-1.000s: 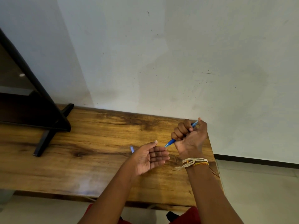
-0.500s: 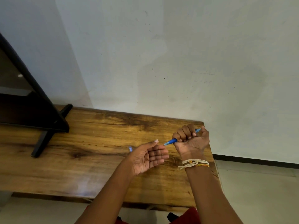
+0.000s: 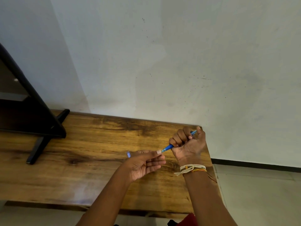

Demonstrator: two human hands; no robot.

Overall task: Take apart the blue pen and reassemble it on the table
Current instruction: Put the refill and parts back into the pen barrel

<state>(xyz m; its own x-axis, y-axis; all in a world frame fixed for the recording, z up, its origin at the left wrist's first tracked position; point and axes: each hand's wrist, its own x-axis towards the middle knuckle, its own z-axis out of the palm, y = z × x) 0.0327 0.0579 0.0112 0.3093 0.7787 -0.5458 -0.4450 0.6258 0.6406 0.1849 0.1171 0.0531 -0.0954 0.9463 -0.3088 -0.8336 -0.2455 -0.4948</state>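
Note:
My right hand (image 3: 189, 144) is closed in a fist around the blue pen (image 3: 169, 146), held above the right end of the wooden table (image 3: 81, 168). The pen's tip points down-left and its back end (image 3: 193, 132) sticks out by my thumb. My left hand (image 3: 143, 165) is palm-up just below, with the thumb and forefinger pinching at the pen's tip (image 3: 163, 150). A small blue pen part (image 3: 128, 154) shows just past my left hand; whether it lies on the table or sits in my fingers I cannot tell.
A black stand with a slanted frame and a foot (image 3: 40, 144) occupies the table's left end. A white wall (image 3: 162, 62) rises right behind the table. Tiled floor (image 3: 260, 193) lies beyond the table's right edge.
My left hand has come up to the pen's tip and its thumb and forefinger have closed on it. My right hand keeps its fist on the pen.

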